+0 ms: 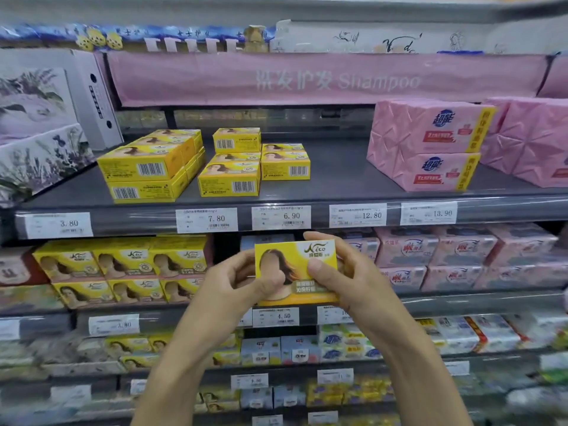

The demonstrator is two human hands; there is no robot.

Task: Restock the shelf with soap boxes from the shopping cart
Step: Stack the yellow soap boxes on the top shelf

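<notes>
I hold one yellow soap box (302, 259) face-up in front of the shelves, below the grey upper shelf (338, 176). My left hand (246, 279) grips its left edge and my right hand (341, 272) grips its right edge, thumbs on the printed front. On the upper shelf lie stacks of the same yellow soap boxes: a left stack (150, 167), a middle stack (233, 167) and a shorter stack (285, 162) beside it. The shopping cart is out of view.
Pink wrapped soap packs (430, 142) fill the upper shelf's right side, and lavender-printed cartons (40, 127) stand at its left. Bare shelf shows between the yellow stacks and the pink packs. Price tags (281, 217) line the shelf edge. Lower shelves hold more yellow boxes (123, 265) and pink packs (461, 256).
</notes>
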